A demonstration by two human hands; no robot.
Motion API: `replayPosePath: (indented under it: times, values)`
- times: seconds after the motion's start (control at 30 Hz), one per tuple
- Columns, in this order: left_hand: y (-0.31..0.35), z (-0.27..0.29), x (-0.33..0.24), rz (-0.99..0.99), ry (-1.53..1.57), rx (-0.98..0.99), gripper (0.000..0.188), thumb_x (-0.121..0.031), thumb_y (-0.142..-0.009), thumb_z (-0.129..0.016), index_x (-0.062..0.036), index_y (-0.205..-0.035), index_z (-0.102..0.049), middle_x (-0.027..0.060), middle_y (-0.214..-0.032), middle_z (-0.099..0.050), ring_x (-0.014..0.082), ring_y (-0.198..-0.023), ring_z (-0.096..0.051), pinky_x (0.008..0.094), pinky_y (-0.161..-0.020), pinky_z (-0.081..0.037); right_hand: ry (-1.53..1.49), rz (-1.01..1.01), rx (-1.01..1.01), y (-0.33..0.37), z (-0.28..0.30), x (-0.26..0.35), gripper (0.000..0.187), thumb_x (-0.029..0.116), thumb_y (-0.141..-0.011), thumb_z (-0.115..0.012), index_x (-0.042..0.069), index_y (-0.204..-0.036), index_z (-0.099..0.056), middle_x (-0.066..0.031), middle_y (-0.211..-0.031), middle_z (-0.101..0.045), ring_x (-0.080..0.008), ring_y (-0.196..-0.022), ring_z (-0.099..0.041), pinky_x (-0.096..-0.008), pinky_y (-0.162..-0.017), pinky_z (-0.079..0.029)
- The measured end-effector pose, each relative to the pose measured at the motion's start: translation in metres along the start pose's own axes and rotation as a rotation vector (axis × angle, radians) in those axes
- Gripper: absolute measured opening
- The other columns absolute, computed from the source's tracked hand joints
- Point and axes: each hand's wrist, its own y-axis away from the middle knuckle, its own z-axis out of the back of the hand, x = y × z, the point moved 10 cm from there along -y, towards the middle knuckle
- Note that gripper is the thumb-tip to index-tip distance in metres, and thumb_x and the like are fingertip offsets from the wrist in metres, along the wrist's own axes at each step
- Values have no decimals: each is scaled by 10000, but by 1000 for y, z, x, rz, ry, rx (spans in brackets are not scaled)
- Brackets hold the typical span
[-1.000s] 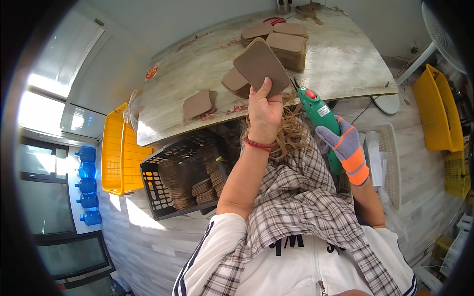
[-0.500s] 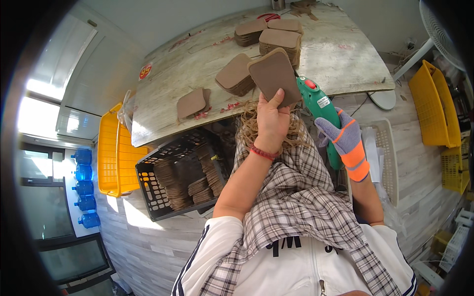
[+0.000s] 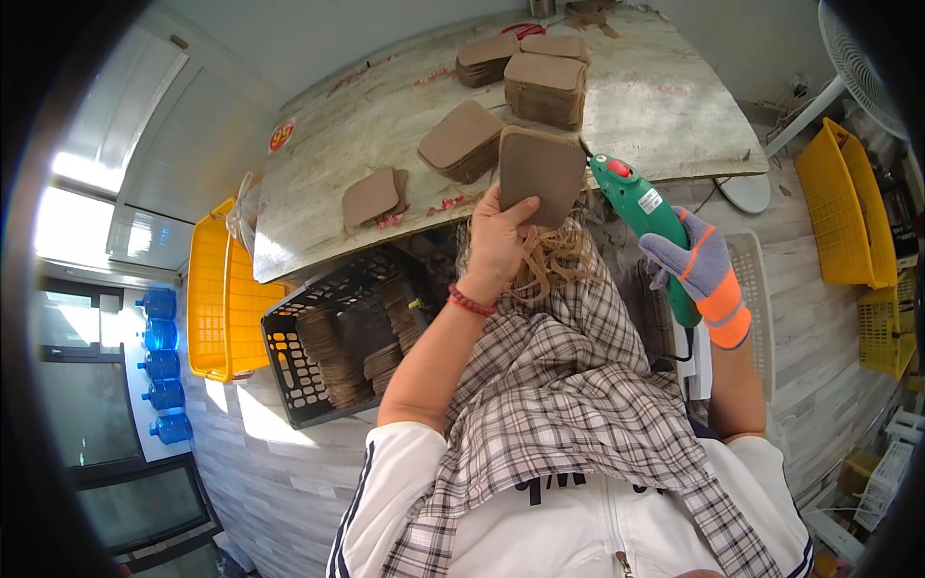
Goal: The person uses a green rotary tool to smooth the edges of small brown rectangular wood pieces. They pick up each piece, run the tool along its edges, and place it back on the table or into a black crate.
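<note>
In my bare left hand (image 3: 493,246) is a brown rounded-corner pad (image 3: 542,173), pinched at its lower left corner with the thumb on top. My right hand (image 3: 696,275), in a grey and orange glove, is wrapped round a green corded handheld power tool (image 3: 628,191) with a red switch. The tool's thin dark tip is close beside the pad's upper right edge; I cannot tell whether they touch. Thin brown strips (image 3: 551,268) lie in a tangle on my plaid-covered lap below the pad. Stacked pads (image 3: 461,142) sit on the table just beyond my left hand.
The worn table (image 3: 328,144) holds further pad stacks (image 3: 544,89) and a few loose pads (image 3: 370,199). A black crate (image 3: 299,409) of stacked pads stands left of my legs, beside a yellow basket (image 3: 207,318). At right are a pale basket (image 3: 764,328) and a white fan (image 3: 867,58).
My left hand has come down and to the left, and the pad has turned more upright. The power tool in my right hand has shifted a little to the right and down.
</note>
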Motion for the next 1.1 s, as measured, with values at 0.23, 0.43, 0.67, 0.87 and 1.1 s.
replayPosePath:
  times: [0.23, 0.43, 0.67, 0.87, 1.1]
  values:
    - [3, 26, -20, 201, -326, 102, 375, 90, -821, -592, 22, -1188, -550, 80, -1080, -640, 158, -948, -624, 292, -844, -516, 129, -40, 131, 11, -4, -5, 441, 227, -775, -751, -28, -1083, -563, -26, -712, -597, -67, -539, -531, -218, -475, -449]
    - [12, 32, -5, 317, -440, 157, 416, 76, -799, -605, 24, -1209, -551, 78, -1079, -639, 133, -934, -608, 278, -836, -496, 107, -64, 121, 9, -20, -8, 444, 239, -772, -755, -24, -1079, -571, -28, -720, -605, -66, -547, -533, -217, -478, -450]
    - [21, 28, -2, 390, -541, 149, 333, 41, -784, -630, 4, -1112, -588, 40, -1001, -638, 103, -877, -579, 245, -775, -469, 64, -83, 156, -4, -29, -18, 409, 194, -797, -718, -24, -1106, -560, -23, -686, -571, -72, -532, -527, -221, -474, -458]
    - [10, 40, -49, 99, -719, 31, 184, 30, -753, -678, -13, -901, -578, 39, -868, -641, 99, -774, -589, 238, -699, -483, 109, -114, 186, 2, -30, -14, 405, 244, -768, -757, -17, -1032, -594, -19, -681, -585, -69, -534, -532, -218, -473, -453]
    - [6, 50, -66, 61, -521, -54, 156, 25, -738, -706, -3, -875, -636, 36, -784, -664, 87, -668, -613, 210, -627, -496, 140, -80, 262, 3, -39, -22, 419, 262, -765, -761, -16, -1034, -599, -23, -692, -600, -64, -553, -541, -218, -475, -453]
